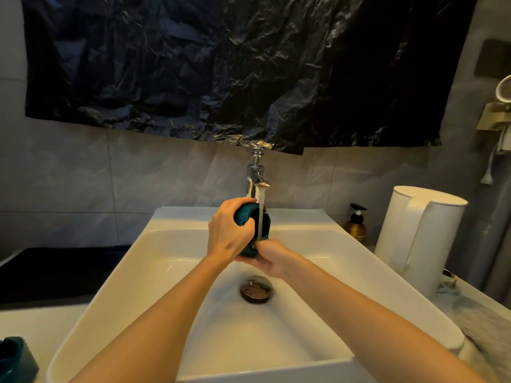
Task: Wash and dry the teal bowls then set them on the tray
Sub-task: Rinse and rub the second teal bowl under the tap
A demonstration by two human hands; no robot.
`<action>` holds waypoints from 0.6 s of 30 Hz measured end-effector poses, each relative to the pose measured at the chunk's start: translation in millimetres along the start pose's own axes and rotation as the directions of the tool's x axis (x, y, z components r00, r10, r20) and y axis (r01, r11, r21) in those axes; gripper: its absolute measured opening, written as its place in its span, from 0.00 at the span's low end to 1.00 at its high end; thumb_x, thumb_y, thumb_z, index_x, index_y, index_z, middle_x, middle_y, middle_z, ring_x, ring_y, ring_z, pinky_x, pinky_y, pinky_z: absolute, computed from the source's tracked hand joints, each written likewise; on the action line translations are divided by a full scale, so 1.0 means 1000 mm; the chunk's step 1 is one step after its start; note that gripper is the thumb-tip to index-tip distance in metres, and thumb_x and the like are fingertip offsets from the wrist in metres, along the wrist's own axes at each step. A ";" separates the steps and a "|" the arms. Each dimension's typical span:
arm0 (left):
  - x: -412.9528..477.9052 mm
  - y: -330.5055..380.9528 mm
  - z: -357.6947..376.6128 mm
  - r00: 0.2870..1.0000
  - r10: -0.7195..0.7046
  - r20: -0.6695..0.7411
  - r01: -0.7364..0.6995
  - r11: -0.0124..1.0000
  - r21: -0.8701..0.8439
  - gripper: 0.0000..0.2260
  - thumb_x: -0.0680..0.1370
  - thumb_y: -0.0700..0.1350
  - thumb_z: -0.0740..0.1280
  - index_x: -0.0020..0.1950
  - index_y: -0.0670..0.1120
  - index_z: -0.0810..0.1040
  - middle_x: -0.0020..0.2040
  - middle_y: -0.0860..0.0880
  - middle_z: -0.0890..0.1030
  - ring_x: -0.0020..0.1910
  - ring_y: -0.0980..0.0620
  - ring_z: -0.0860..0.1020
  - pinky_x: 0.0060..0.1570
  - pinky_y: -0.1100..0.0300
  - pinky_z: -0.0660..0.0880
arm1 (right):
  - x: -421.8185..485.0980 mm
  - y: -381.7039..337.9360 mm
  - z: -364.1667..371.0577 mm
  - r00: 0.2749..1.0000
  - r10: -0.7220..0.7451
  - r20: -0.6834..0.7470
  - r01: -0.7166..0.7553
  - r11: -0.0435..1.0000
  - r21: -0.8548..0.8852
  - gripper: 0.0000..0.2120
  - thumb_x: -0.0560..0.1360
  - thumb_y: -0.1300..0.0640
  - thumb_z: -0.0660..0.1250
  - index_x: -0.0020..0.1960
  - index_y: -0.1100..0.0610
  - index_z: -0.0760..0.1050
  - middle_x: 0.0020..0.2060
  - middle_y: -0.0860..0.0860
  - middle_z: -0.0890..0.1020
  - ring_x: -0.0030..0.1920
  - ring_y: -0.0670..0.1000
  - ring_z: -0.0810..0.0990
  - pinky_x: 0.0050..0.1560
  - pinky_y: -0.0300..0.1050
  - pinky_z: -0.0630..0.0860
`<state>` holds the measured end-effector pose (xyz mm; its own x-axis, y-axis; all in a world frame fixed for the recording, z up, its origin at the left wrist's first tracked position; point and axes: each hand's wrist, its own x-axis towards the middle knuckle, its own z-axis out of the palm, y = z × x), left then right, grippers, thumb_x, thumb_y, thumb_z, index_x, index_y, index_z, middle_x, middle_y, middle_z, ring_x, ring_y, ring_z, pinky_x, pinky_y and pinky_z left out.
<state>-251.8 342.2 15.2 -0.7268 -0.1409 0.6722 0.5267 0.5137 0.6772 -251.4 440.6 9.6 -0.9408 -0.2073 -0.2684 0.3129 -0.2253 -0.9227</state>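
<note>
Dim, warm yellowish light. Crinkled black plastic sheet catches scattered sheen. Soft highlights on glossy white ceramic sink and chrome tap. Wide-angle bending at edges; lower right corner smeared, blurred. Centre sharp.

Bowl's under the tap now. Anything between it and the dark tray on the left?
Nothing visible stands between. The teal bowl, held by the left hand and right hand, only has to clear the sink's left rim to reach the dark tray.

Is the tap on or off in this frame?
On. A stream of water falls from the faucet onto the teal bowl gripped in the left hand.
</note>
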 end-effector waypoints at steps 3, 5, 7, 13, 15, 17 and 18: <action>0.002 -0.005 -0.001 0.998 -0.070 0.004 0.071 0.995 -0.073 0.18 0.67 0.45 0.62 0.55 0.57 0.78 0.51 0.56 0.77 0.50 0.55 0.74 0.51 0.62 0.74 | 0.000 -0.002 -0.006 0.998 0.044 0.037 -0.045 0.999 0.025 0.17 0.81 0.68 0.55 0.69 0.65 0.66 0.64 0.63 0.74 0.63 0.61 0.75 0.60 0.54 0.75; 0.004 -0.007 0.000 0.984 -0.170 0.056 0.178 0.962 -0.206 0.17 0.71 0.41 0.62 0.56 0.56 0.76 0.52 0.53 0.77 0.53 0.52 0.75 0.50 0.61 0.75 | 0.000 -0.008 -0.015 0.998 0.046 0.029 -0.049 0.994 0.101 0.18 0.79 0.71 0.54 0.68 0.64 0.65 0.63 0.64 0.72 0.65 0.63 0.72 0.64 0.58 0.71; 0.005 -0.003 0.004 0.947 -0.266 0.178 0.311 0.894 -0.322 0.16 0.77 0.37 0.60 0.61 0.52 0.72 0.56 0.49 0.75 0.56 0.49 0.74 0.51 0.59 0.75 | -0.003 -0.015 -0.022 0.999 0.035 -0.020 -0.032 0.992 0.124 0.16 0.77 0.70 0.55 0.64 0.61 0.65 0.61 0.63 0.72 0.62 0.63 0.72 0.59 0.59 0.73; 0.007 -0.002 0.014 0.789 -0.414 0.454 0.550 0.805 -0.221 0.19 0.80 0.35 0.55 0.70 0.46 0.63 0.65 0.44 0.72 0.61 0.47 0.72 0.56 0.54 0.74 | -0.003 -0.031 -0.029 0.964 -0.094 -0.248 0.055 0.986 -0.159 0.14 0.75 0.67 0.54 0.59 0.61 0.66 0.53 0.61 0.75 0.54 0.60 0.74 0.52 0.56 0.76; 0.005 -0.007 0.015 0.699 -0.421 0.578 0.584 0.803 -0.122 0.20 0.79 0.35 0.59 0.70 0.45 0.64 0.65 0.42 0.73 0.61 0.46 0.74 0.56 0.53 0.76 | 0.001 -0.034 -0.031 0.915 -0.199 -0.350 0.089 0.948 -0.306 0.15 0.77 0.66 0.55 0.63 0.62 0.65 0.58 0.61 0.74 0.56 0.59 0.74 0.56 0.54 0.76; 0.001 -0.008 0.019 0.653 -0.446 0.612 0.572 0.820 -0.012 0.21 0.78 0.37 0.62 0.70 0.45 0.64 0.65 0.44 0.72 0.62 0.46 0.73 0.56 0.54 0.74 | 0.006 -0.035 -0.034 0.860 -0.316 -0.401 0.120 0.888 -0.443 0.17 0.79 0.63 0.56 0.67 0.64 0.64 0.61 0.60 0.73 0.57 0.58 0.74 0.56 0.49 0.74; -0.001 -0.007 0.023 0.659 -0.461 0.595 0.579 0.815 -0.010 0.21 0.78 0.37 0.63 0.70 0.45 0.65 0.65 0.43 0.73 0.60 0.46 0.74 0.54 0.54 0.74 | 0.007 -0.035 -0.035 0.839 -0.360 -0.407 0.131 0.862 -0.490 0.17 0.79 0.63 0.56 0.67 0.65 0.64 0.62 0.60 0.73 0.57 0.57 0.73 0.54 0.47 0.73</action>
<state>-264.8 358.0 2.6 -0.9837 0.1735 -0.0474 0.0124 0.3287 0.9444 -273.1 480.5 30.1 -0.9555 0.2949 -0.0063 0.0821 0.2454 -0.9659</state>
